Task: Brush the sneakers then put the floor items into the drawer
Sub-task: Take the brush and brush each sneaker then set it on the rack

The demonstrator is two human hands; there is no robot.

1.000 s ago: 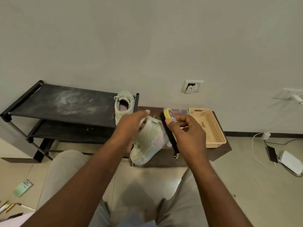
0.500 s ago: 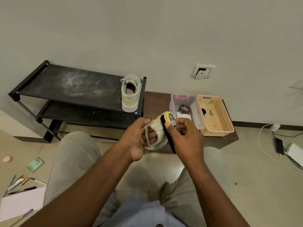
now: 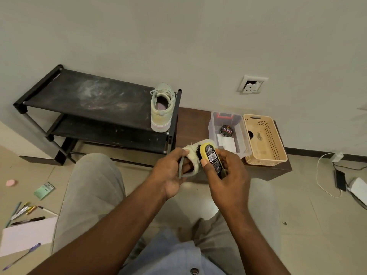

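So the left hand (image 3: 170,175) has one sneaker (image 3: 193,153) up in the air over the floor, just in front of the low brown tabletop (image 3: 192,124), with its fingers (image 3: 175,154) curled round the shoe's opening. The right hand (image 3: 228,179) is clamped on the brush (image 3: 211,155). Its yellow back with the barcode sticker faces up, thumb on the near side, and the black bristles sit right against the sneaker's side.

The other sneaker (image 3: 161,108) is on the top shelf of the black shoe rack (image 3: 89,100), at its right end, heel on the near side.

On the tabletop there's a clear plastic box (image 3: 214,124) with a round polish tin (image 3: 226,130) in it, and a tan basket (image 3: 264,137) right up against it on the right.

The floor stuff is well off to the left: a bunch of pens (image 3: 21,211), a sheet of paper (image 3: 25,233) just beside them, a purple pen (image 3: 21,257) at the paper's near edge, plus a green card (image 3: 43,190) and a small pink round thing (image 3: 11,183) farther out.
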